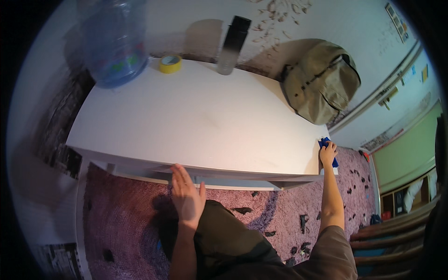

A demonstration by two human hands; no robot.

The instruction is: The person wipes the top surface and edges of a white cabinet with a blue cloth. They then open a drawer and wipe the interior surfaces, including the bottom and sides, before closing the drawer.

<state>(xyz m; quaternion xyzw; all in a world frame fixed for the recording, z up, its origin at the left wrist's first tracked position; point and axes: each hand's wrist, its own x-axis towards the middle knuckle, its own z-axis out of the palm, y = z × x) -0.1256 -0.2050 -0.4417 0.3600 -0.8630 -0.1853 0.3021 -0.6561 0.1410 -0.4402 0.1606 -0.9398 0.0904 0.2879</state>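
Observation:
My right hand presses a blue cloth against the right end of a white tabletop, close to the near corner. Some of the cloth hangs out past the fingers, and the palm hides the rest. At the table's front edge, left of the middle, my left hand is raised with its fingers extended and the thumb apart. It holds nothing, and its fingertips are at the edge; whether they touch it I cannot tell.
Along the table's back stand a large blue water jug, a yellow tape roll, a black-topped bottle and an olive backpack. Dark scraps litter the pink carpet. Brown slats rise at lower right.

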